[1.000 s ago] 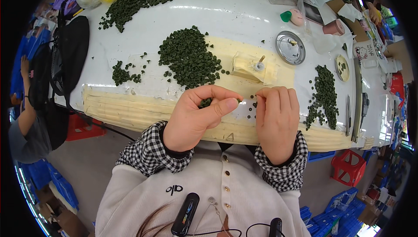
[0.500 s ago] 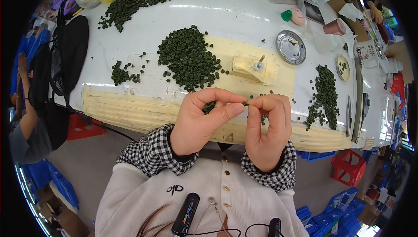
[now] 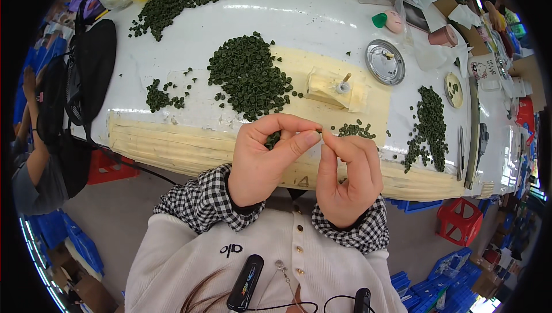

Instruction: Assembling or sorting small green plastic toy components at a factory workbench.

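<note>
My left hand [image 3: 259, 160] is closed, thumb and index finger pinching a tiny dark green piece at their tips. More small green caps [image 3: 272, 140] show in the hollow of its curled fingers. My right hand [image 3: 349, 178] meets it, its index fingertip against the left fingertips and its thumb just below; whether anything sits in this pinch is hidden. Beyond the hands lies a large heap of dark green, cup-shaped caps [image 3: 247, 77]. A smaller scatter of caps [image 3: 356, 129] is just past my right hand.
A tape-wrapped block [image 3: 328, 101] with an upright peg stands behind the hands. To the right are another pile of caps [image 3: 430, 129], a round metal lid [image 3: 385, 63] and a thin metal tool [image 3: 460, 153]. At left hangs a black bag [image 3: 95, 71]; a red stool [image 3: 460, 222] stands below.
My right hand has shifted slightly down and left, its fingers tilting. The scatter of caps behind it shows more. My left hand has barely moved.
</note>
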